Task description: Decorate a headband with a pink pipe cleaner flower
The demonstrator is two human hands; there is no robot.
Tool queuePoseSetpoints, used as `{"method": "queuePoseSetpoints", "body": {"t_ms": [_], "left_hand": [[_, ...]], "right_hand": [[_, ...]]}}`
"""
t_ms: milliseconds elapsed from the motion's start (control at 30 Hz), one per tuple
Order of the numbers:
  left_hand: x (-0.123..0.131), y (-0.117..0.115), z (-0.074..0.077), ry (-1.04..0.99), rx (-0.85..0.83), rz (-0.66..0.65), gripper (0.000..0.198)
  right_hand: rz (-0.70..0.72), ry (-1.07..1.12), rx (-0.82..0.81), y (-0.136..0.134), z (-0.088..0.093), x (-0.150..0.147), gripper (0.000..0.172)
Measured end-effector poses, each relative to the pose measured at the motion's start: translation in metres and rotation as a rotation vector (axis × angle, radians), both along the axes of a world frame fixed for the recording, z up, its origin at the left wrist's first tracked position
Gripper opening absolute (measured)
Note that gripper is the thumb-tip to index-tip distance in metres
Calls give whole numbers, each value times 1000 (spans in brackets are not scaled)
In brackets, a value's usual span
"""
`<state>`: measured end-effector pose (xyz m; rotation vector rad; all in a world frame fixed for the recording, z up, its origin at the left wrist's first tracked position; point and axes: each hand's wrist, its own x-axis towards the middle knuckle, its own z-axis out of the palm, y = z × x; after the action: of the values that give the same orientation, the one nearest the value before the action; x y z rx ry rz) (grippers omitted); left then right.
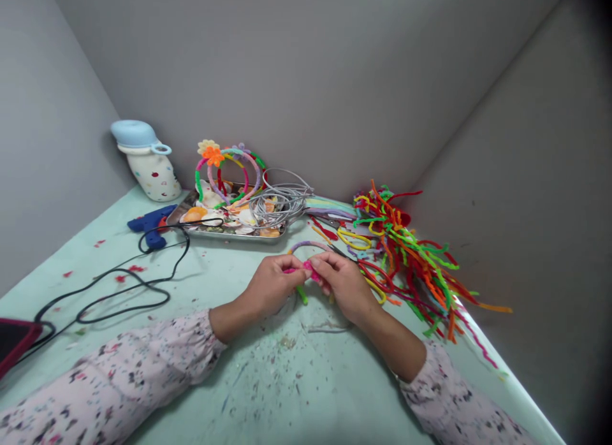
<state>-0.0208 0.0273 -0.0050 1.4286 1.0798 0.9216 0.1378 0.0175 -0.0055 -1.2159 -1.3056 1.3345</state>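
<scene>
Both hands meet over the middle of the table, thumbs and fingers pinched around a bright pink pipe cleaner (313, 272). My left hand (275, 282) grips its left part, and my right hand (345, 284) grips the right part. Just below the left fingers a green pipe cleaner end (302, 295) sticks out. Behind the fingers arches a lilac and orange pipe cleaner band (308, 244); whether it joins the pink piece is hidden. Scissors with red handles (377, 274) lie right beside my right hand. A grey strip (329, 329) lies on the table below the hands.
A metal tray (239, 236) at the back holds finished-looking pipe cleaner hoops (198, 177) and coiled grey wire (282, 203). Left of it are a blue glue gun (153, 225), a black cord (162, 298) and a bottle (153, 171). Many loose pipe cleaners (421, 266) crowd the right edge.
</scene>
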Motion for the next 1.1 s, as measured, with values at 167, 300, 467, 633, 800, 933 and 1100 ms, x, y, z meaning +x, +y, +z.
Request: {"method": "queuePoseSetpoints", "body": {"t_ms": [167,300,467,633,800,933,1100], "left_hand": [[1,0,0,-17,-40,23,12],[2,0,2,-41,-58,53,10],[2,0,2,-95,-61,54,15],[3,-2,4,-139,-80,93,17],[3,-2,6,-206,-103,59,15],[0,1,6,-219,-93,-34,23],[-2,5,5,-159,-57,-58,21]], "right_hand": [[5,16,5,3,-4,3,27],[13,83,-16,3,-4,4,29],[7,45,-28,1,-2,2,27],[11,83,-14,0,-3,-1,28],[-5,93,16,0,1,1,24],[-47,16,36,1,4,5,22],[-11,-32,44,-1,9,6,24]]}}
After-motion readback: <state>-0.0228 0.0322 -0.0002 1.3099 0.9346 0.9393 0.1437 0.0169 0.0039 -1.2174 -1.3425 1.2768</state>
